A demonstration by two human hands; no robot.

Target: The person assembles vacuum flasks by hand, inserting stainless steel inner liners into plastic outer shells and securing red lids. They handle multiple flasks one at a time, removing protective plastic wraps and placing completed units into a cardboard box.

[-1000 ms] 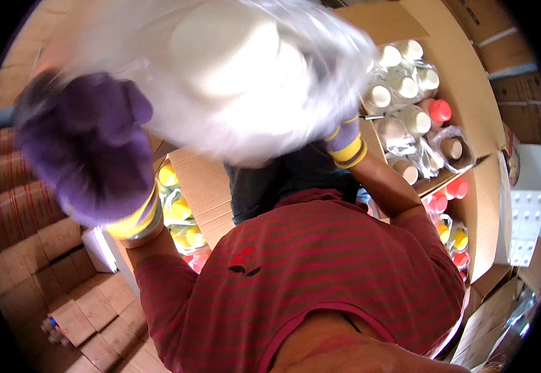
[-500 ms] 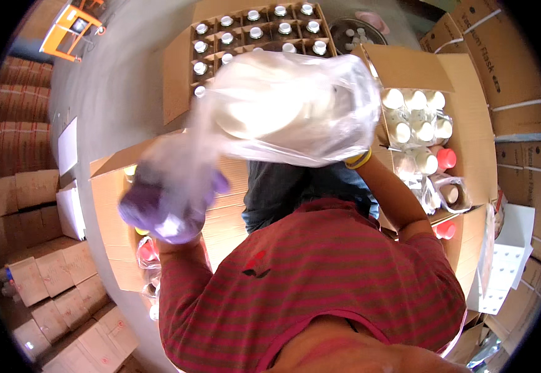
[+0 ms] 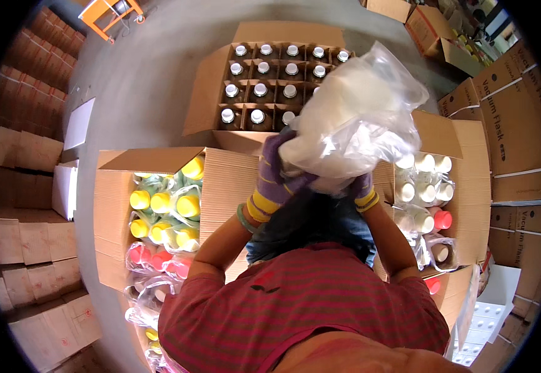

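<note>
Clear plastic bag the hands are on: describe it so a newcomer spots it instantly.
Start at the open carton of silver-capped bottles at top centre. At its right corner, both purple-gloved hands, left hand and right hand, hold up the clear plastic bag. It alone is raised above the cartons, bulging with something pale.

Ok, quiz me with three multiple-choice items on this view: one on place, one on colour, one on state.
1. Where is the clear plastic bag?
A. On the floor
B. Held up in front of the person
C. Inside the left box

2. What colour are the gloves?
A. Purple with yellow-striped cuffs
B. Green
C. White

3. The far box of capped bottles is:
A. Taped shut
B. Open, flaps out
C. Upside down

Answers: 1 B, the left hand and right hand grip it. 2 A, as both hands show. 3 B, the bottle caps show in dividers.
</note>
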